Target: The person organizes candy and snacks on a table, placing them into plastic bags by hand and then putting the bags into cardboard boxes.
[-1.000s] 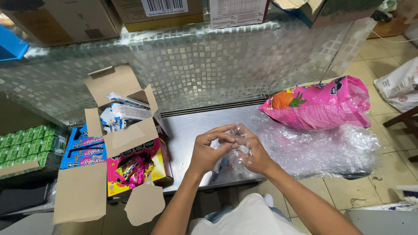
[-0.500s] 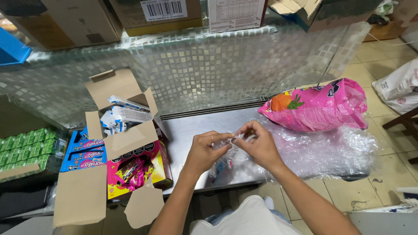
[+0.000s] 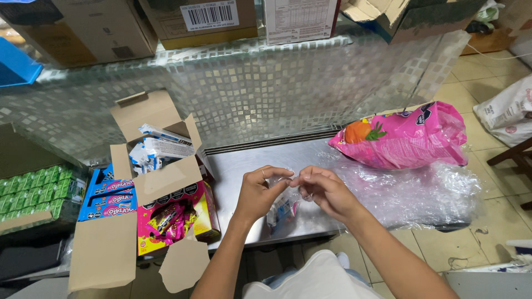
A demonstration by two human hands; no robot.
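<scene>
My left hand point(image 3: 259, 191) and my right hand point(image 3: 324, 191) meet over a steel shelf point(image 3: 238, 171), fingertips pinching the top of a small clear plastic bag point(image 3: 280, 210) that hangs between them with small white and blue packets inside. A ring shows on my left hand. A large sheet of crumpled clear plastic point(image 3: 415, 194) lies to the right of my hands. Behind it rests a pink bag point(image 3: 407, 138) with an orange fruit picture.
An open cardboard box point(image 3: 158, 152) of white and blue packets stands at left, above pink and yellow candy boxes point(image 3: 172, 216) and blue boxes point(image 3: 105, 194). Green packs point(image 3: 33, 188) sit far left. A frosted glass counter point(image 3: 266, 88) carries cartons. A white sack point(image 3: 507, 111) lies right.
My hands have risen slightly and drawn together at the fingertips, pinching the bag's top; one second ago they were lower and wrapped around the bag.
</scene>
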